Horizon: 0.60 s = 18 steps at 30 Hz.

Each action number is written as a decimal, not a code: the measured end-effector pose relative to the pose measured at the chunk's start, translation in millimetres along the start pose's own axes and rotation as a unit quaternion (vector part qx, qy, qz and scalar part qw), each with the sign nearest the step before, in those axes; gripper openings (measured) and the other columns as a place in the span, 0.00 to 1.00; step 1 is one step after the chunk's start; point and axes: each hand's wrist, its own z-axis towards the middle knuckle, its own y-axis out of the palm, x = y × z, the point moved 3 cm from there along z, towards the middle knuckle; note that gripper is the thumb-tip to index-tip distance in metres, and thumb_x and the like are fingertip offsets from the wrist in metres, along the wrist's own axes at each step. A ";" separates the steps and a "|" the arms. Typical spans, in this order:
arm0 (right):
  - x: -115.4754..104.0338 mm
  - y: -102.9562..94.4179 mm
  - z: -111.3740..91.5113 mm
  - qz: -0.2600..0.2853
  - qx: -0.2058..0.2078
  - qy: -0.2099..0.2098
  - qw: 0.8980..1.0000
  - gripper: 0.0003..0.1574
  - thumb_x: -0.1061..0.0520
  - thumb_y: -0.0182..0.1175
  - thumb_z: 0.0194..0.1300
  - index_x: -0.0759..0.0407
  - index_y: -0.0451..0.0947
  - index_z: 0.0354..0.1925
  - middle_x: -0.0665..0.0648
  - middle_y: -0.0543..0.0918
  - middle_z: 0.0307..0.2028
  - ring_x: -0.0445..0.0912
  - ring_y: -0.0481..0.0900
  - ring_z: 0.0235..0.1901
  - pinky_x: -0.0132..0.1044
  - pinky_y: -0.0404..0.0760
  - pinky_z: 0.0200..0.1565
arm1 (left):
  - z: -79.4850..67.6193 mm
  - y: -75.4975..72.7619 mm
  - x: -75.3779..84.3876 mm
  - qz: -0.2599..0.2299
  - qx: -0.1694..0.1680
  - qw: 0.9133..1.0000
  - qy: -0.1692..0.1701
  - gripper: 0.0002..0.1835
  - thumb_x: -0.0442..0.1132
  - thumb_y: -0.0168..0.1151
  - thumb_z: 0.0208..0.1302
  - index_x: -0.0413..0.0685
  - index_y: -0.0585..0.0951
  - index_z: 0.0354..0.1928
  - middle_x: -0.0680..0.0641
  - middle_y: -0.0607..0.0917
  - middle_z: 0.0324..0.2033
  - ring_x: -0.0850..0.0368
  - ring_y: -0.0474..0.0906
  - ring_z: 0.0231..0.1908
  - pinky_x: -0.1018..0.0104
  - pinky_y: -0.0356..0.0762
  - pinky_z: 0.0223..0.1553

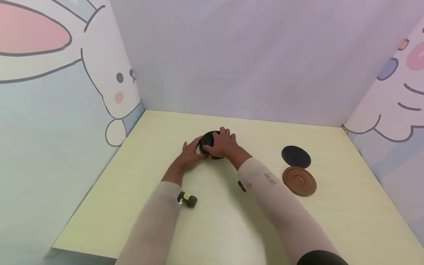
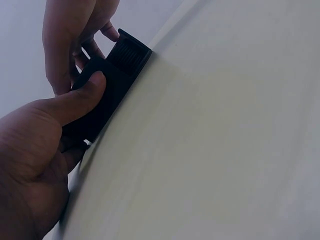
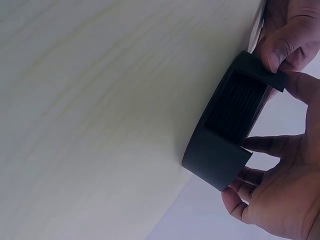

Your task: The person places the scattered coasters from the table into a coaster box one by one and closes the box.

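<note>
A round black coaster holder (image 1: pixel 207 139) sits on the table, back from the middle, with a wide cutout in its side wall where a ribbed inside shows (image 3: pixel 236 107). My left hand (image 1: pixel 191 154) grips its left side, the thumb pressed along the outer wall in the left wrist view. Over the top and far right side comes my right hand (image 1: pixel 225 142), its fingers spread round the rim and touching the wall. Whether anything lies inside the holder is hidden by my fingers. To the right lie a black disc-shaped coaster (image 1: pixel 296 156) and, nearer me, a brown coaster (image 1: pixel 299 181) with ringed grooves.
The pale wooden table (image 1: pixel 132 206) meets a plain light curtain (image 1: pixel 232 62) at the back. Printed cartoon panels (image 1: pixel 39 147) stand at both sides. Small black wrist cameras (image 1: pixel 187 200) are strapped at my sleeves.
</note>
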 end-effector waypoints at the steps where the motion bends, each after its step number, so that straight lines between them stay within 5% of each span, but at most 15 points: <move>1: 0.3 -0.2 -0.3 0.001 0.000 -0.002 1.000 0.52 0.26 0.54 0.79 0.57 0.65 0.83 0.69 0.62 0.80 0.64 0.63 0.78 0.64 0.68 0.76 | -0.1 -0.2 -0.4 -0.001 -0.001 1.000 -0.001 0.55 0.56 0.77 0.68 0.53 0.57 0.88 0.44 0.66 0.85 0.43 0.57 0.87 0.37 0.19 0.88; 18: 30.1 -10.5 -11.1 0.042 -0.051 -0.076 0.995 0.51 0.29 0.50 0.83 0.54 0.54 0.88 0.67 0.57 0.85 0.65 0.59 0.83 0.71 0.66 0.79 | -2.3 -1.9 -1.0 -0.022 -0.005 1.000 -0.017 0.57 0.58 0.78 0.66 0.54 0.56 0.88 0.45 0.62 0.87 0.42 0.47 0.89 0.39 0.17 0.88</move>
